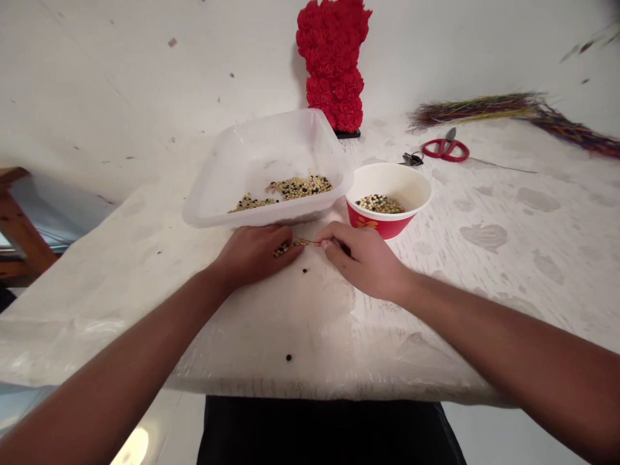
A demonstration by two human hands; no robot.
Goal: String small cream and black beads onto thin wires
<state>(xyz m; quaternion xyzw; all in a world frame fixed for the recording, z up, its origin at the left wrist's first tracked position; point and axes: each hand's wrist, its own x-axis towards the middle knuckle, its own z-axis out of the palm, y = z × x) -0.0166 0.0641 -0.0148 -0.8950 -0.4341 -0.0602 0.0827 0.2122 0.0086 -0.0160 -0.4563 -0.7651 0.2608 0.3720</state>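
Note:
My left hand [254, 255] rests on the table in front of the plastic tub, its thumb and fingers curled around a small heap of beads [289, 247], mostly cream with a few black. My right hand [363, 259] pinches a thin wire [312, 241] between thumb and forefinger. The wire's far end reaches the beads at my left hand; whether any are threaded on it I cannot tell. Just behind both hands, a translucent white tub [217, 171] holds loose cream and black beads. A red and white paper bowl [382, 227] with mixed beads stands beside my right hand.
Single black beads [305, 270] lie on the patterned tablecloth [504, 206]. Red-handled scissors [445, 150] and keys [411, 159] are at the back right, before a bundle of coloured wires [484, 110]. A red rose figure [334, 64] stands against the wall.

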